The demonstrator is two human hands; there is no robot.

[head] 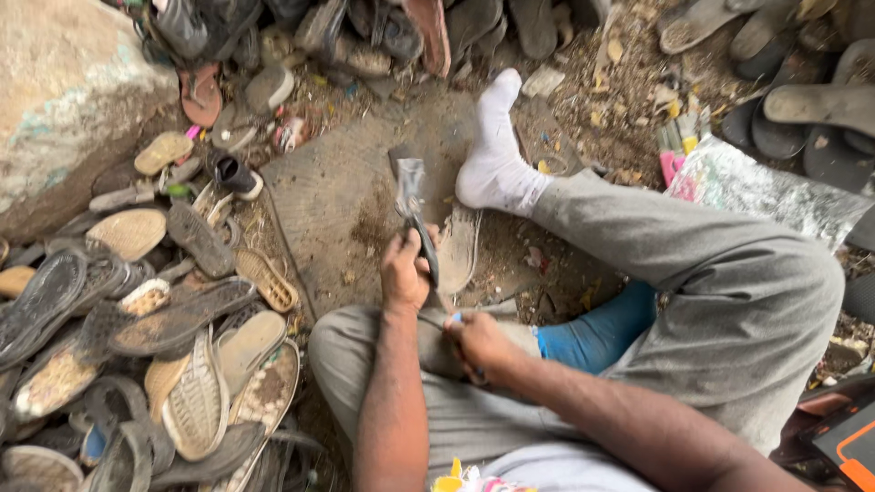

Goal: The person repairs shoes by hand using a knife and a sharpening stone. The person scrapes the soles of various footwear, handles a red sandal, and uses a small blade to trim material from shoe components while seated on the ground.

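Light was soft, flat daylight, no hard shadows anywhere. Slightly blown-out white sock near 12 o'clock, some glare on the silvery sheet at 2. Edges bent and went a bit soft.

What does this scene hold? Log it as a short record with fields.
Setting: dirt ground beside a large pale rock
Left hand: grips a dark metal hammer-like tool, head pointing away
Right hand: holds a small blue-tipped thing, too small to tell
Under the tool: worn grey shoe sole
Foot: white sock
Left side: heap of worn shoe soles
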